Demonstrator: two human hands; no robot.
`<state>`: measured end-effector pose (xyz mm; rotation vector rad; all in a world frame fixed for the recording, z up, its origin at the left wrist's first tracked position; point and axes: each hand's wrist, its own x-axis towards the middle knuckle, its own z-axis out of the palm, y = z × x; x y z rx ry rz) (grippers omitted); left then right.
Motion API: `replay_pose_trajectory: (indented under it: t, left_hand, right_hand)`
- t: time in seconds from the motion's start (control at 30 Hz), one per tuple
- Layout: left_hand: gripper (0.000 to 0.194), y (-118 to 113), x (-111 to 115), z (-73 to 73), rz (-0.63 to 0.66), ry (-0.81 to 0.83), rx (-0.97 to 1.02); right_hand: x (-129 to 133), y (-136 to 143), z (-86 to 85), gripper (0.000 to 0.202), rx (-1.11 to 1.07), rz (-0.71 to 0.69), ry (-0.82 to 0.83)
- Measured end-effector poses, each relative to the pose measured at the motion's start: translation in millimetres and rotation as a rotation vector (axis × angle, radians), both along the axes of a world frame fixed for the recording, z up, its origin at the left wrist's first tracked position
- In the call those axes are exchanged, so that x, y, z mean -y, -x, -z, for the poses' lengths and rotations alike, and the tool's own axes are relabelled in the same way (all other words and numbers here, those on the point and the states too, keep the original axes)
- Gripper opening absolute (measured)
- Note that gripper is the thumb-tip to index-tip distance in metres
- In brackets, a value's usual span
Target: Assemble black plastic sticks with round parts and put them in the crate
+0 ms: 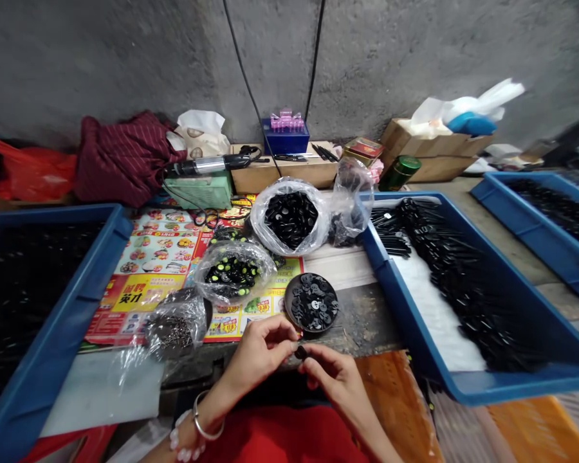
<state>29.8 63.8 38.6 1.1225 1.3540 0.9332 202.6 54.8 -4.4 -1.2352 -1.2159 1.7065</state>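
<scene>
My left hand point(262, 352), with a bangle and beads at the wrist, has thumb and forefinger pinched together; anything between them is too small to name. Close beside it, my right hand point(332, 375) pinches a small black part point(300, 352) between thumb and fingers. Just beyond both hands stands a round dish point(336, 316) of flat black pieces. Behind it are a plastic-lined bowl of black parts point(291, 220) and, to its left, a bag of black and yellow-green parts point(231, 272). A clear bag of small metal pieces point(174, 331) lies further left.
Blue bins stand at the left point(118, 241) and right point(398, 308), both with black parts; another bin point(492, 193) is at the far right. A power screwdriver point(207, 165) lies on a green box point(205, 191) before the grey wall. Newspaper point(161, 257) covers part of the table.
</scene>
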Motion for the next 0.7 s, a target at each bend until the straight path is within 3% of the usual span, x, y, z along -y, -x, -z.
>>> replay_pose_trajectory:
  t: [0.23, 0.47, 0.7]
  left_hand:
    - [0.004, -3.3, 3.9, 2.2, -0.044, -0.042, -0.091]
    - [0.013, -5.1, 11.5, 0.8, -0.022, -0.193, -0.342]
    - [0.015, -6.8, 18.1, -1.2, -0.022, -0.250, -0.382]
  right_hand:
    - [0.7, 2.9, -2.3, 0.043, -0.067, 0.028, 0.109]
    - [-1.3, 2.3, -1.4, 0.044, -0.115, -0.024, 0.182]
    - [-3.5, 6.7, -5.8, 0.044, -0.051, -0.030, 0.159]
